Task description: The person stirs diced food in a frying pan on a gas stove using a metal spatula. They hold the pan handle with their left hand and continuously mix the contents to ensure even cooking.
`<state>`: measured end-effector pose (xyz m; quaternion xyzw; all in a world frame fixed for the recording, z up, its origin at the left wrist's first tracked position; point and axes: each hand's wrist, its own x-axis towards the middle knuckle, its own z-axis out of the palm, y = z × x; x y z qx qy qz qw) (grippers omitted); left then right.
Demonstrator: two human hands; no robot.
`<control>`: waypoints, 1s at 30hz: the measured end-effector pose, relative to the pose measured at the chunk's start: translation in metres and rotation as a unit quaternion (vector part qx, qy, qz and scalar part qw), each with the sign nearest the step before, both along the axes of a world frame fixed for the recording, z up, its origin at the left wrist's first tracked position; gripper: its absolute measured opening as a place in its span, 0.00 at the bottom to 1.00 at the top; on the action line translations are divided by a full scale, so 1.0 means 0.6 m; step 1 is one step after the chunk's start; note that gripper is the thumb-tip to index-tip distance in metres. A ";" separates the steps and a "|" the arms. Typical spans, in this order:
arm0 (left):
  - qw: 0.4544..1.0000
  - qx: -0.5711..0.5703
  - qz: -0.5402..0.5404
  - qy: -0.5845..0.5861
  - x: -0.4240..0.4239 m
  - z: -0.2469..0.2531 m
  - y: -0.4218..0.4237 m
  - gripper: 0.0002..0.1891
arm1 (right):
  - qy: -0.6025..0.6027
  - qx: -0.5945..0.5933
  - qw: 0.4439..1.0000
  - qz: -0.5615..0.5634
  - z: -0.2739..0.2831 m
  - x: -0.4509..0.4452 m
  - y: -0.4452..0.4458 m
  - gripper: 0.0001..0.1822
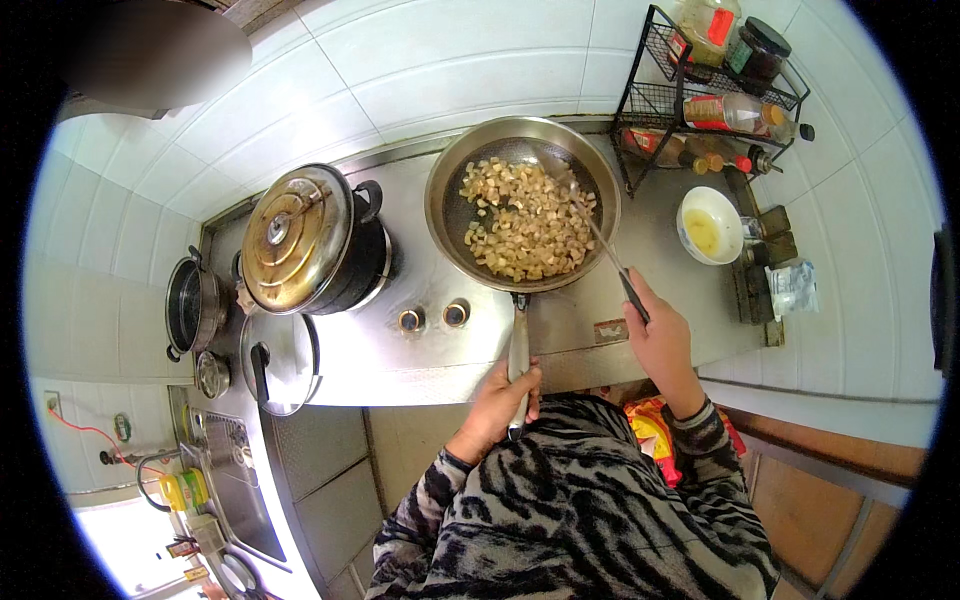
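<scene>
My left hand [504,397] grips the light-coloured handle [519,352] of a wide frying pan [441,202] on the stove. Small pale-brown diced pieces of food [525,225] lie spread over the pan's dark textured bottom. In my right hand [661,337] is the dark handle of a metal spatula [611,251]. Its shaft crosses the pan's right rim, and its blade sits among the pieces near the upper right, partly hard to make out. To the right of the pan, a white bowl [729,247] holds some yellowish liquid.
A lidded pot [300,240] occupies the left burner, with a glass lid [281,360] in front and another pot [193,304] farther left. Two stove knobs [433,316] face me. A black wire rack [652,105] of bottles and jars stands behind right. The sink [244,480] is at lower left.
</scene>
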<state>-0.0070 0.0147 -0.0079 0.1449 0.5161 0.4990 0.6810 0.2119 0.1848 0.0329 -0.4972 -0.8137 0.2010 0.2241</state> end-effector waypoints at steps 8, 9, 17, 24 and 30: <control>1.000 -0.008 -0.001 0.002 0.000 0.008 0.000 0.19 | 0.039 -0.047 0.998 0.007 -0.047 -0.040 0.032 0.29; 1.000 -0.005 -0.002 0.005 0.000 0.007 -0.001 0.19 | 0.037 -0.043 0.998 0.021 -0.044 -0.038 0.032 0.29; 1.000 -0.002 0.001 0.007 0.000 -0.002 -0.002 0.20 | -0.079 0.061 0.994 0.054 -0.011 -0.072 0.087 0.30; 1.000 -0.018 -0.003 0.014 0.000 0.004 0.000 0.21 | -0.151 0.135 0.965 0.167 -0.024 -0.103 0.088 0.34; 1.000 -0.010 -0.006 0.004 -0.002 -0.002 0.001 0.21 | -0.222 0.139 0.935 0.240 0.129 -0.022 0.056 0.33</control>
